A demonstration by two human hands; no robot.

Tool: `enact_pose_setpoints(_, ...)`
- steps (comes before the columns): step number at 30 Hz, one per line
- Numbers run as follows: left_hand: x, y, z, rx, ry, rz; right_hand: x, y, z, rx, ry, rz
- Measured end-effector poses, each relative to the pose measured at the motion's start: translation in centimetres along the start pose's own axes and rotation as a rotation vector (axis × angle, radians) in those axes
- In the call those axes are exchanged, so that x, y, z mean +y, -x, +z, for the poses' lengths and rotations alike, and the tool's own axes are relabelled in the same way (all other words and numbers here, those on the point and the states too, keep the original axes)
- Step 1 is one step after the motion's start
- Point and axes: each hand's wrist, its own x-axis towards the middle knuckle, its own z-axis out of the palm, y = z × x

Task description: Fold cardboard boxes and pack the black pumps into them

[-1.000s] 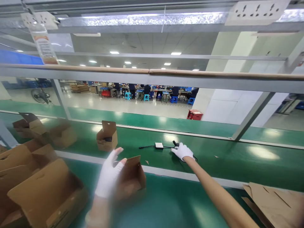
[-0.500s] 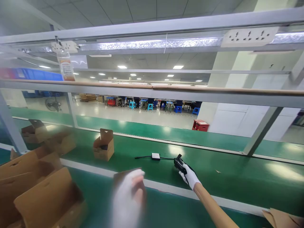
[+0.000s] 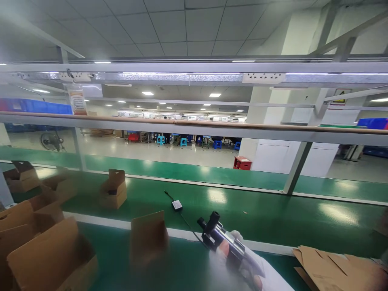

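We have both white-gloved hands at the black device, low in the view and right of centre. Our right hand holds it, one white fingertip showing on its far side. Our left hand is a blur against its near side, bare fingertip touching; we cannot tell whether it grips or only steadies. The device tilts, its two stubby ends up and to the left, its body running down to the right.

From it we follow a thin cord to the module, which lies label up on the green bench beyond the pale strip. Left of our hands and apart from them stands an open carton, its flap raised. Farther left we see another open carton and a cluster of cartons. To our right lies flat cardboard.
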Motion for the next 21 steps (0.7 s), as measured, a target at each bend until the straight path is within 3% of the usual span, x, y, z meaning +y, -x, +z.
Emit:
enact_pose_setpoints(3,1.8,0.8,-1.2,0.04,0.031,0.054,-0.8,2.1,-0.2,-0.059,-0.056,0.056)
enact_pose_setpoints(8,6.5,2.4,-4.5,0.151,0.023,0.179,-1.6,4.3,0.7,0.068,-0.008,0.25)
enact_pose_setpoints(14,10.3,3.7,-9.5,0.267,-0.057,0.287,-1.9,5.1,-1.4,0.136,0.162,0.204)
enact_pose_setpoints(16,10.7,3.8,-11.2,0.271,-0.149,0.288,-3.1,5.2,-2.1,0.197,0.3,0.105)
enact_pose_setpoints(18,10.8,3.8,-12.1,0.212,-0.304,0.245,-5.3,4.8,-2.1,0.275,0.481,-0.107)
enact_pose_setpoints(21,10.8,3.6,-11.5,-0.078,-0.476,0.104,-9.8,2.7,-1.3,0.28,0.672,-0.494)
